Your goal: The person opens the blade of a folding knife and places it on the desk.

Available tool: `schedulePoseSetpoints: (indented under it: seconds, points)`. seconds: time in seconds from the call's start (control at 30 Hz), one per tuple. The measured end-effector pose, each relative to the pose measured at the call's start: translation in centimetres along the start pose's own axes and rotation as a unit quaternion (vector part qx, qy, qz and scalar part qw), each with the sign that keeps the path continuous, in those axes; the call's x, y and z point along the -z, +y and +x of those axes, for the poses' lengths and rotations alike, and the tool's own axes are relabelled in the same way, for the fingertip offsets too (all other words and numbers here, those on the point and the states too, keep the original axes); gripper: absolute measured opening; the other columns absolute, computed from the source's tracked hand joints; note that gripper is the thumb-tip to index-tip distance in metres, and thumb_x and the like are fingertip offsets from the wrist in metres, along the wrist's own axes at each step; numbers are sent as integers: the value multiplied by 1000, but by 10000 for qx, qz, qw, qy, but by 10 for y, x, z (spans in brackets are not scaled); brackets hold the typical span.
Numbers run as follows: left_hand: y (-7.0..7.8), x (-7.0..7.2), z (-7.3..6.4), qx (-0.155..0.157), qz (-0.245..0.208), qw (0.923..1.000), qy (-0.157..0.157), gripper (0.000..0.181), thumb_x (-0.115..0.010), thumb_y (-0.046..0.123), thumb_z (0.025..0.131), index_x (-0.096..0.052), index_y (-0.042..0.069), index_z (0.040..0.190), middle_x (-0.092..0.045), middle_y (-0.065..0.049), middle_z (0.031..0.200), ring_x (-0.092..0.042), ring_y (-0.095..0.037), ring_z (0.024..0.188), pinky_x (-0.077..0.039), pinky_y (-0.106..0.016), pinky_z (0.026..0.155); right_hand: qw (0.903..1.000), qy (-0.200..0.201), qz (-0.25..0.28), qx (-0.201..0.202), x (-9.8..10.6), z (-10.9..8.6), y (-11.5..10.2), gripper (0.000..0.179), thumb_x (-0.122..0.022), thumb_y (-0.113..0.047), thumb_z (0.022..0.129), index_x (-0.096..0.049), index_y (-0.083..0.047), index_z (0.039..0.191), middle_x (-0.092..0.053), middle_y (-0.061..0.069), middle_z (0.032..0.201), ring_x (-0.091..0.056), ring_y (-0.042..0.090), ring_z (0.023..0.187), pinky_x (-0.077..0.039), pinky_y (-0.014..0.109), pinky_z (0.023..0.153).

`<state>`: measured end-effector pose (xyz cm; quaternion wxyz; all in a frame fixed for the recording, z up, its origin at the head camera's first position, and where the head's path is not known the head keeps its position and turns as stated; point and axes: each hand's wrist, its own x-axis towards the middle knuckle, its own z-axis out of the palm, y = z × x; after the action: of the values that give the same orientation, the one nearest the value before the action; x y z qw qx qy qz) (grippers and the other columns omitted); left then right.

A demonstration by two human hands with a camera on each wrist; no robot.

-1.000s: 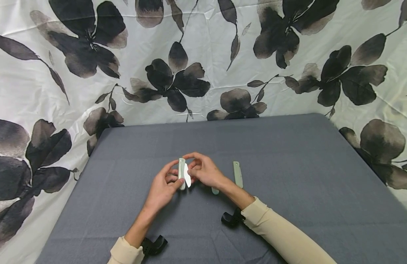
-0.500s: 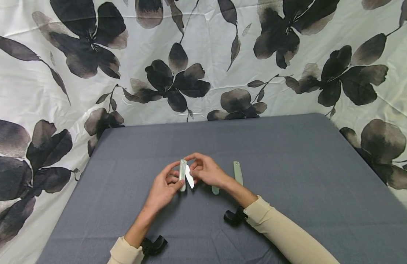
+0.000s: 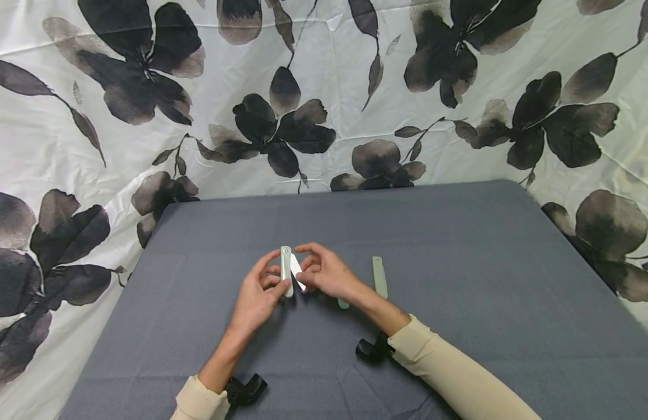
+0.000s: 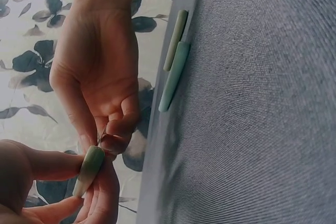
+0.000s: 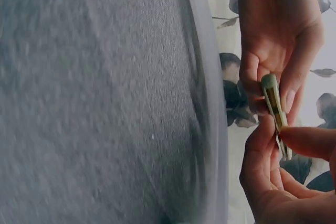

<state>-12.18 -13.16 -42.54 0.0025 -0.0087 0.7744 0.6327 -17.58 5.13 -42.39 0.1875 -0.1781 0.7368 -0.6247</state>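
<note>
A folding pocket knife (image 3: 286,269) with a pale green handle is held upright above the table, its bright blade (image 3: 296,268) swung partly out of the handle. My left hand (image 3: 255,300) grips the handle, thumb near its lower end and fingers behind and at the top. From the right, my right hand (image 3: 328,275) pinches the blade between thumb and fingers, covering part of it. In the left wrist view the handle (image 4: 89,171) sits between left thumb and fingers. The slot in the handle (image 5: 271,90) faces the right wrist camera.
Two more pale green folded knives lie on the grey cloth-covered table (image 3: 460,262): one knife (image 3: 379,279) right of my right hand, another knife (image 3: 343,303) mostly hidden beneath my right wrist. A white floral sheet (image 3: 324,157) hangs behind the table.
The blade stands at a wider angle from the handle than before. The left hand and the knife have shifted slightly up and left, while the right fingers stay on the blade.
</note>
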Motion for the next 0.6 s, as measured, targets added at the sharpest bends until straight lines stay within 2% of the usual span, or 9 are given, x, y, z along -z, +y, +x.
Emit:
schedulePoseSetpoints:
  seconds: [0.27, 0.6]
  points:
    - [-3, -1, -1, -20, -23, 10000, 54, 67, -70, -5, 92, -49, 13, 153, -62, -20, 120, -67, -6, 84, -52, -20, 68, 9998, 86, 186, 69, -2, -2, 4, 43, -66, 4, 95, -56, 2, 137, -69, 16, 100, -67, 12, 72, -62, 48, 76]
    - [-7, -4, -3, -107, 31, 9999, 68, 69, -70, -5, 91, -50, 13, 154, -61, -21, 123, -66, -7, 86, -52, -19, 68, 9994, 253, 136, 177, -2, -4, 8, 41, -70, 5, 93, -61, 2, 133, -70, 19, 98, -66, 13, 71, -62, 52, 75]
